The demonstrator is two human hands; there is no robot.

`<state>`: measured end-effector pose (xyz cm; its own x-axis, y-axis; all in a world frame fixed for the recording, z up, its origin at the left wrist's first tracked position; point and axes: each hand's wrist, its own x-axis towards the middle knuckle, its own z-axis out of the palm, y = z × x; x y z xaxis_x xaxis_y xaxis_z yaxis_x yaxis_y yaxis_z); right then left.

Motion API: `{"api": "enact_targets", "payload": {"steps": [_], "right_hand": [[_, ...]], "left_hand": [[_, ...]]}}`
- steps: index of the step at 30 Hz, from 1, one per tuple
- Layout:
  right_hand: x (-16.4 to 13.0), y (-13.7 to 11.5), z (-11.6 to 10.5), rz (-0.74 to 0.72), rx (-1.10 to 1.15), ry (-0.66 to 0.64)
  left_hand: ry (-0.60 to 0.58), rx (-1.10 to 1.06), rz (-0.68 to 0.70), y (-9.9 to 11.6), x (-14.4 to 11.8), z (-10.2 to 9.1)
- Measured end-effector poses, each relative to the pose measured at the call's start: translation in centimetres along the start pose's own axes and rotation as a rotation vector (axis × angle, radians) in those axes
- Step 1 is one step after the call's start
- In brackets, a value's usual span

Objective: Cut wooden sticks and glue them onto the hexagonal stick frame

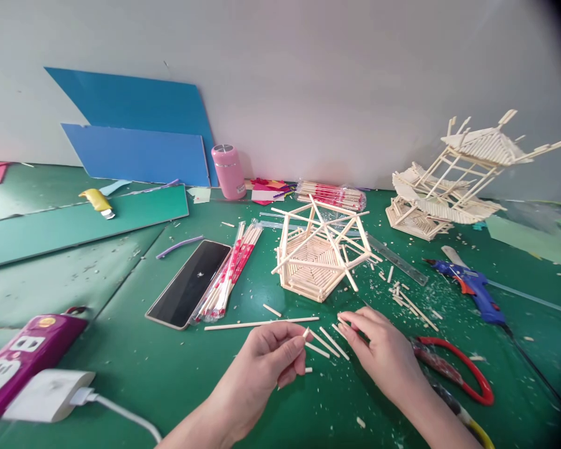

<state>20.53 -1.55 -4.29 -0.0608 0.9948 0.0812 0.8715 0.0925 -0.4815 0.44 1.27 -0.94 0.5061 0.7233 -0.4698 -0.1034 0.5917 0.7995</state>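
My left hand point(275, 355) pinches a short piece of wooden stick point(305, 333) between thumb and forefinger. A few cut wooden sticks point(330, 343) lie on the green table between my hands. My right hand point(383, 346) is closed at the fingertips on another small piece of stick point(341, 319), mostly hidden by the fingers. Just beyond both hands stands a six-sided stick frame point(311, 265), with a slatted base, short posts and crossed sticks on top. One long stick point(262, 323) lies left of it.
Red-handled pliers point(477, 374) lie beside my right forearm, with a blue glue gun point(477, 290) farther right. A larger stick pagoda point(453, 187) stands behind. Leftward are packaged chopsticks point(234, 268), a phone point(191, 280), a purple power strip point(32, 349) and a pink flask point(229, 173).
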Motion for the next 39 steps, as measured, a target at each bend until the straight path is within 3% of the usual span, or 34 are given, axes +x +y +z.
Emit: {"api": "enact_targets", "payload": {"steps": [3,7,10,15,19,23,25,29,34,37,39], "right_hand": [[-0.2,0.1,-0.4,0.022,0.033,0.017],[-1.0,-0.3,-2.1,0.057,0.193,0.194],[-2.1,-1.6,-2.9,-0.012,0.246,0.283],[-3.9,-3.6,-1.7,-0.233,0.269,0.146],[-5.1,-3.6,-0.5,-0.277,0.258,0.024],[-5.9,-2.9,-0.3,-0.241,0.260,0.061],[-6.3,-2.6,-0.4,-0.215,0.293,0.109],[-6.2,-2.0,-0.8,-0.151,0.351,0.119],[-5.0,-0.4,-0.8,0.009,0.091,0.160],[-4.2,0.2,-0.4,-0.063,-0.088,0.080],[-3.5,0.0,-0.3,-0.124,-0.185,-0.018]], "left_hand": [[0.001,-0.009,-0.003,0.1,0.1,0.1],[0.002,0.021,-0.008,0.1,0.0,0.1],[-0.010,0.126,-0.032,-0.2,-0.4,0.4],[-0.160,0.429,0.035,-1.3,-1.2,1.2],[-0.284,0.702,0.130,-1.8,-1.5,1.3],[-0.241,0.916,0.362,-2.3,-1.4,0.9],[-0.258,0.958,0.411,-2.4,-1.3,0.7],[-0.284,0.941,0.337,-2.3,-1.5,0.8],[-0.087,0.673,0.091,-2.2,-2.1,0.8],[-0.055,0.409,-0.059,-2.7,-2.1,0.2],[-0.033,0.292,-0.086,-3.0,-2.1,-0.1]]}}
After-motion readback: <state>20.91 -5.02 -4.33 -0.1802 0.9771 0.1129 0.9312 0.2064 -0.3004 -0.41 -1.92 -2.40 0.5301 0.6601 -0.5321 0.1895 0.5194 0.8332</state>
